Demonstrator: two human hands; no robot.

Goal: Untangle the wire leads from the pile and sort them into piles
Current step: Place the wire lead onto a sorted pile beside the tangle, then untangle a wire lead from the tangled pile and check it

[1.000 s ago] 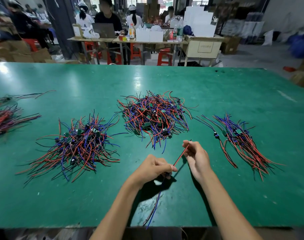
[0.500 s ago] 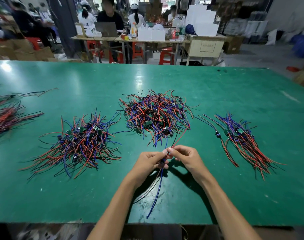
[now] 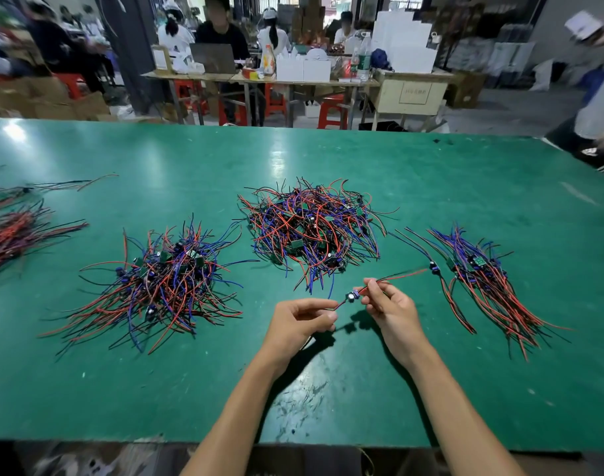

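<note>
One wire lead (image 3: 351, 297), red and black with a small blue-black component, is stretched between my hands above the green table (image 3: 328, 389). My left hand (image 3: 302, 319) pinches its near end. My right hand (image 3: 388, 304) pinches it just right of the component, and its red tail (image 3: 405, 274) points right toward the straightened pile (image 3: 482, 280). The tangled pile (image 3: 311, 231) of red, blue and black leads lies just beyond my hands. Another loose pile (image 3: 166, 283) sits at the left.
A further bundle of reddish leads (image 3: 8, 235) lies at the table's left edge. Beyond the table's far edge are work tables (image 3: 293, 80), red stools and seated people. A person (image 3: 599, 108) stands at the far right corner.
My hands have drawn apart and stretched the lead sideways. The blue and black tails that hung toward me no longer show, and the red tail now points right.
</note>
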